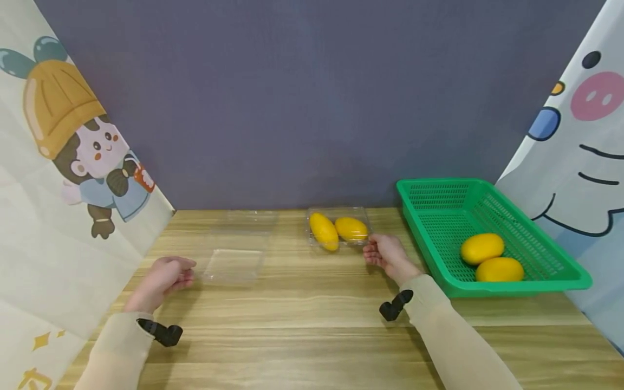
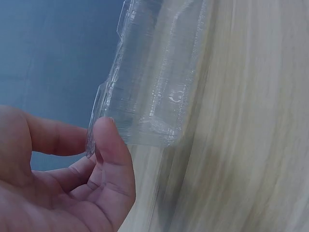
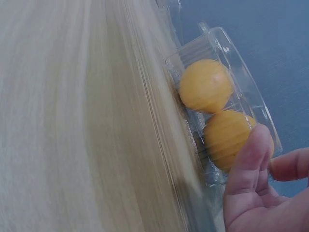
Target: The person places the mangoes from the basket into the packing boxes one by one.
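Observation:
At the left, my left hand [image 1: 164,279] pinches the rim edge of a clear plastic clamshell box [image 1: 235,265] between thumb and fingers. In the left wrist view that box [image 2: 149,82] shows nothing inside. My right hand [image 1: 387,255] holds the near right corner of a second clear clamshell box [image 3: 227,46], its thumb against the wall. Two yellow mangoes lie in this second box: a left mango [image 1: 324,231], set slantwise, and a right mango [image 1: 351,228] beside it.
A green plastic basket [image 1: 424,246] stands at the right with two more mangoes [image 1: 487,257] in its near part. Behind the wooden table [image 1: 302,325] rises a dark grey-blue panel [image 1: 292,108]. Cartoon-printed sheets [image 1: 112,162] flank both sides.

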{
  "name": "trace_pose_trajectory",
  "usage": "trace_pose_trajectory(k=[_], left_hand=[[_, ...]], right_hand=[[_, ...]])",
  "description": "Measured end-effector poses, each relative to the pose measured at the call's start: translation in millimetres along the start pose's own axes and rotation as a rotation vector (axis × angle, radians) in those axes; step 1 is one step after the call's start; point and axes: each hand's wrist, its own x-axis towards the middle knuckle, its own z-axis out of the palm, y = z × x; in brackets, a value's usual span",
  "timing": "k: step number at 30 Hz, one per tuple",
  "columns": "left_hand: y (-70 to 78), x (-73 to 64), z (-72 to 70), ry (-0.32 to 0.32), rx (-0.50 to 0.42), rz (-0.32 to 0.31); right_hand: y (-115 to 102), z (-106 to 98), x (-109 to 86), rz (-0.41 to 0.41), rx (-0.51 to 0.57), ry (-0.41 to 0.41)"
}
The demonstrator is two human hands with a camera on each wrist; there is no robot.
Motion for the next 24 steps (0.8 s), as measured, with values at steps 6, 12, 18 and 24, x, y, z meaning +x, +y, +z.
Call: trace_pose_trajectory(k=[6,12,18,24], left_hand=[[0.3,0.0,10.0,-0.025,-0.042,-0.003],[3.6,-0.2,19.7,-0.045,-0.053,0.018],[6.7,-1.6,29.0,-0.057,-0.062,0.029],[8.6,-3.2,38.5,-0.063,-0.069,0.034]], right_hand=[[1.8,-0.1,2.8,-0.01,0.047,0.009],[2.7,-1.9,5.0,-0.008,0.073,0.023],[0.5,-6.6,4.9,-0.026,0.101,0.017],[-0.5,-11.0,5.6,-0.026,0.1,0.024]])
